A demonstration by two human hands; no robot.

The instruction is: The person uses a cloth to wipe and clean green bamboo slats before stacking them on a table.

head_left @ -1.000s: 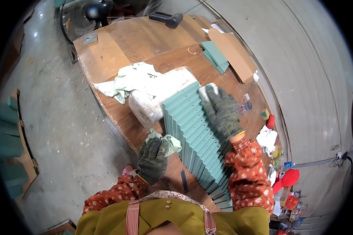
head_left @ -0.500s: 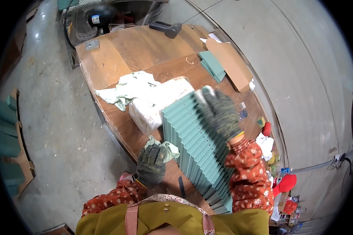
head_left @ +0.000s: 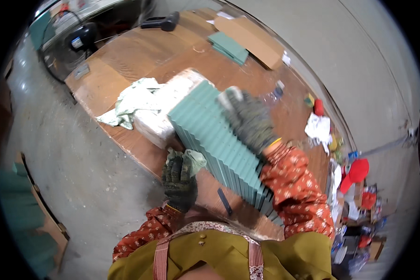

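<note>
A long row of teal-green slats or panels (head_left: 214, 126), packed side by side with stepped edges and small dark holes, runs slantwise across the table. My left hand (head_left: 179, 184), in a dark grey-green knit glove, is at its near left side. Its fingers close on a crumpled pale green cloth (head_left: 197, 160), which is beside the row's left face. On the right, my right hand (head_left: 252, 121), gloved alike, lies along the row's upper right edge. Something white, seemingly a cloth (head_left: 229, 97), shows at its fingertips; motion blurs it.
A white wrapped bundle (head_left: 154, 128) and a rumpled cloth (head_left: 135, 100) lie beyond the row. Farther back are loose teal panels (head_left: 228, 48), brown cardboard (head_left: 252, 39) and a black tool (head_left: 161, 22). A clear bottle (head_left: 274, 93) lies right; a dark strip (head_left: 224, 201) lies near me.
The whole view has shifted and turned, so the table appears higher and farther left. My right hand has slid a little toward me along the row. The left hand keeps the pale green cloth.
</note>
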